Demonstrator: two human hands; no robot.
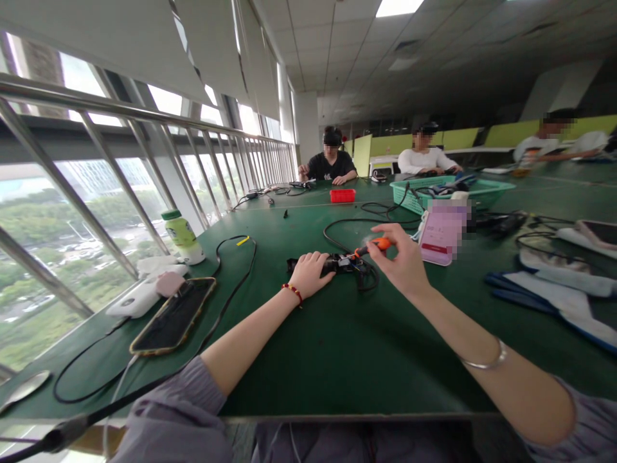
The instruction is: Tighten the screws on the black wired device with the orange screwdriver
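A black device (337,262) with exposed parts and a dark cable lies on the green table in the middle of the view. Over its left part rests my left hand (311,273), fingers wrapped on it and pressing it to the table. My right hand (398,260) grips an orange and black screwdriver (380,244) by its handle, thumb and fingers closed around it. The tool slants down to the left, its tip at the right part of the device. Whether the tip sits in a screw is too small to tell.
Left on the green table (357,360) are a phone (174,316), power bank (137,297) and green bottle (183,236). Ahead are a red basket (342,196), green basket (409,198) and upright pink-screened phone (441,235); gloves (554,292) lie right. Several people sit beyond.
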